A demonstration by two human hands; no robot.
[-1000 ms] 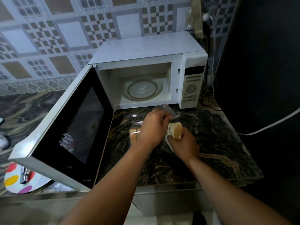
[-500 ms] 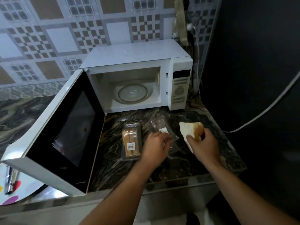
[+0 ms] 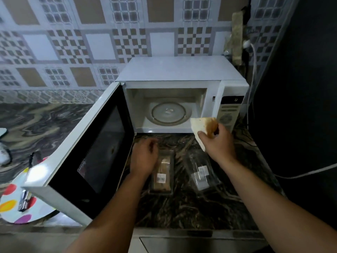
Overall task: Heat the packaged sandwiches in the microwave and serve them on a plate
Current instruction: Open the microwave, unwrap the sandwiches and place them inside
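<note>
Gripping an unwrapped sandwich (image 3: 202, 127), the right hand (image 3: 218, 143) is hovering before the open microwave (image 3: 179, 88) at the dark marbled counter's (image 3: 182, 209) back edge. The left hand (image 3: 144, 157), loosely curled, is holding nothing beside a packaged sandwich (image 3: 162, 173); an empty wrapper (image 3: 200, 170) is lying nearby, patterned wall tiles (image 3: 94, 46) behind.

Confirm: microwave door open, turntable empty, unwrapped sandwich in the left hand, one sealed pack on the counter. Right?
Wrong hand. The head view shows the unwrapped sandwich in the right hand; the left hand holds nothing, beside the sealed pack. The rest stands.
</note>
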